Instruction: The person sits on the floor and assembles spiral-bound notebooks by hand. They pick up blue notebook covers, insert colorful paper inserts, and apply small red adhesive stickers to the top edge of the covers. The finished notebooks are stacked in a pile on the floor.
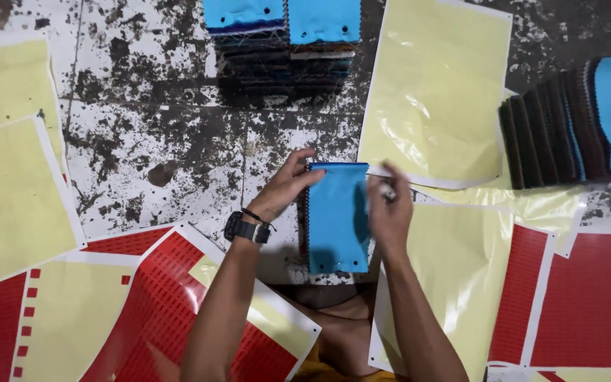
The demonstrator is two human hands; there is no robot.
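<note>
both hands grip the blue swatch stack (337,218) at frame centre on the floor (178,141), left hand (287,185) at its 10 o'clock corner, right hand (389,209) pinching its 3 o'clock edge. risk, as i judge it: a loose pinch lets the layers fan out of line. count: three more swatch piles, two at 12 o'clock (282,42), one at 2 o'clock (574,124); about five yellow sheets (436,92).

The floor (178,141) is pale, cracked and heavily stained. Yellow sheets (433,92) lie at 1, 4 and 9 o'clock. Red-and-white printed sheets (157,297) lie at 4 and 7 o'clock. Blue-topped fabric swatch stacks (284,42) lie at 12, 3 and centre.
</note>
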